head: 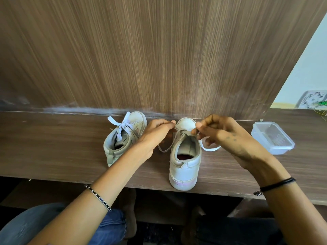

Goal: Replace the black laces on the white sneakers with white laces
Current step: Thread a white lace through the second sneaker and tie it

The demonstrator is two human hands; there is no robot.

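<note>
a: starting nearest. where to find the near sneaker [184, 167]?

b: on the desk [53, 147], heel right at the near edge. points toe-away, straight at the back panel [159, 59]; long axis near to far.

a: and the white lace [184, 132]?

b: crossed over the tongue at the top eyelets, just beyond the shoe's opening. runs left to right there, square across the shoe's axis. loose tails down on the desk at either side.

a: held how?

b: pinched in the left grip [157, 129] just left of the crossing, fingertips curled on the strand. pinched the same way in the right grip [224, 135] just right of it. about level, about equally near the crossing, one to each side, so neither favoured.

a: so the coming move?

b: probably a pull outward, each grip away from the other along the lace's own line, to cinch a knot or start a bow. can't tell which; too small, and partly hidden by fingers.

a: further back?

b: to the left, the other sneaker [138, 121], laced and tied off in a white bow [120, 126], toe away and angled a little right, close to the panel. no black lace to be seen anywhere. off to the right, well apart, a clear plastic box [272, 137] — nothing visible inside.
</note>
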